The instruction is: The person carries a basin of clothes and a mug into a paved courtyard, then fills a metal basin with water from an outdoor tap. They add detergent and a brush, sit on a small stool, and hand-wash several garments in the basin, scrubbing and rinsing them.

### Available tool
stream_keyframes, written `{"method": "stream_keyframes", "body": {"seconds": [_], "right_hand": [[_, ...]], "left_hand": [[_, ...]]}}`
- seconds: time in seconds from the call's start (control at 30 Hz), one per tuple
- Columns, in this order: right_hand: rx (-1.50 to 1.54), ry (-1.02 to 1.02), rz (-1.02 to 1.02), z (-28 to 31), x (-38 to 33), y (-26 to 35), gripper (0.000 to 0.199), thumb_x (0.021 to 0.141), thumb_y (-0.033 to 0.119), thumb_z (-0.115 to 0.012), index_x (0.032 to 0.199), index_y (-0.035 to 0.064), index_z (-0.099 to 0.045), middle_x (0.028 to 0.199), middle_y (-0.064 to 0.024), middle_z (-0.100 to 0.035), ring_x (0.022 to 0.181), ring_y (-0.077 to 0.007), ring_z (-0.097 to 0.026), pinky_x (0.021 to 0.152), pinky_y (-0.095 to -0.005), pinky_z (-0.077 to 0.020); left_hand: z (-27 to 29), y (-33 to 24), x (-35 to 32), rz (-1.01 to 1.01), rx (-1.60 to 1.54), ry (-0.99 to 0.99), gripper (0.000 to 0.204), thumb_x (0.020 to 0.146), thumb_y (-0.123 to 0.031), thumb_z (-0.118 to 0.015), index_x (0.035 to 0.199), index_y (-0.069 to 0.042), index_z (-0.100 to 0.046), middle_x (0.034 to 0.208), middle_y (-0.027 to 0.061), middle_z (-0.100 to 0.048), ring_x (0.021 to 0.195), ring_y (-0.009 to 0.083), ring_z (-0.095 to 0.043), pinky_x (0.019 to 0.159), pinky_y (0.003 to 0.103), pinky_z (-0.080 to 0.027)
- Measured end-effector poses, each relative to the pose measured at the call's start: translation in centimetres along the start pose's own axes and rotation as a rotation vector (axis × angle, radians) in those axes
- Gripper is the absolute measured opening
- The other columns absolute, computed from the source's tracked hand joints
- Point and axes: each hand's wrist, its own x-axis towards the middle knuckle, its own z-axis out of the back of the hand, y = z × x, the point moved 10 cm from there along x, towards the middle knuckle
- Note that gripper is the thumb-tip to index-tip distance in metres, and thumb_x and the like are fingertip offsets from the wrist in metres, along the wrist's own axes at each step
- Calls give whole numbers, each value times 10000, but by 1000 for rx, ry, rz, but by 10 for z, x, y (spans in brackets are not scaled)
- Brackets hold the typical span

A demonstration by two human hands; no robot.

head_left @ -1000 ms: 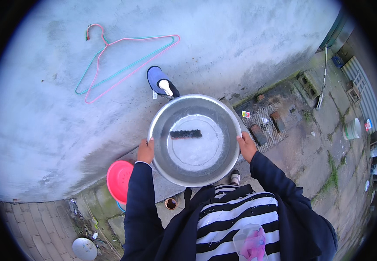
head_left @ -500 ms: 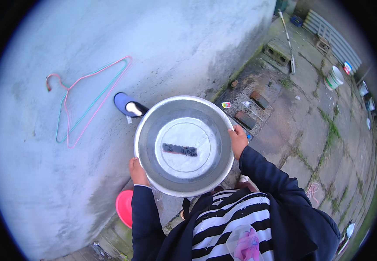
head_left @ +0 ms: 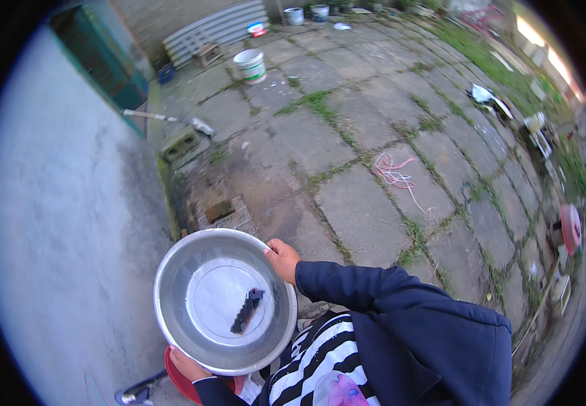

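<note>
A wide silver metal basin [head_left: 183,291] is held in front of my body, its inside facing up. My left hand [head_left: 189,365] grips the near left rim, fingers on the outside. On the far right rim, my right hand [head_left: 282,261] is closed with the thumb over the edge. A dark, ragged strip [head_left: 246,312] shows slantwise toward the right of the basin's bottom; whether it is a solid thing or a reflection I cannot tell. Partly hidden below the basin is a red plastic tub [head_left: 181,380], close to my left hand.
A pale wall [head_left: 56,237] runs along the left. Ahead are a brick [head_left: 220,210], a hollow concrete block [head_left: 180,145], a long-handled tool [head_left: 171,119] and a white bucket [head_left: 250,66]. Pink and white cord [head_left: 394,174] lies on the grassy-jointed paving [head_left: 361,216].
My view has swung right, away from the hangers on the wall toward the paved yard. The basin stays in both hands and now sits lower left; the dark strip appears farther right and turned.
</note>
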Motion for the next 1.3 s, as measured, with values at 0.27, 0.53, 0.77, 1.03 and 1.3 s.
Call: {"method": "stream_keyframes", "body": {"seconds": [0.27,0.53,0.77,1.03,1.3], "right_hand": [[-56,-372,-27,294,1,4,190,917,211,-523,962,28,-548,858,-181,-598,806,-314,-590,724,-397,-453],[35,-829,6,562,-29,-20,176,913,197,-522,938,25,-546,783,-143,-583,728,-238,-567,686,-372,-446],[295,-1187,18,736,-73,-54,157,944,162,-491,929,12,-538,787,-67,-591,732,-129,-538,689,-300,-450],[311,-1509,-82,906,-122,-81,137,947,150,-493,919,23,-533,771,-20,-549,699,-91,-484,654,-276,-430],[167,-1605,-129,1128,-101,-112,159,939,171,-487,912,25,-545,763,-74,-563,702,-142,-522,674,-328,-438]], "left_hand": [[-294,-28,-73,-76,80,364,496,986,-395,-377,1141,60,-498,1074,175,-588,941,264,-585,839,365,-462],[-598,-63,-182,-106,56,783,426,996,-366,-386,1089,29,-517,1011,134,-597,887,215,-587,805,338,-474],[-857,-114,-325,-279,102,1090,319,997,-282,-416,968,11,-540,886,71,-603,807,147,-551,747,292,-461],[-1097,-127,-516,-406,190,1439,345,992,-303,-429,877,1,-545,820,60,-591,748,127,-519,715,301,-443],[-1279,-136,-679,-336,140,1521,333,986,-284,-433,926,18,-559,850,72,-605,775,142,-546,729,297,-450]]}}
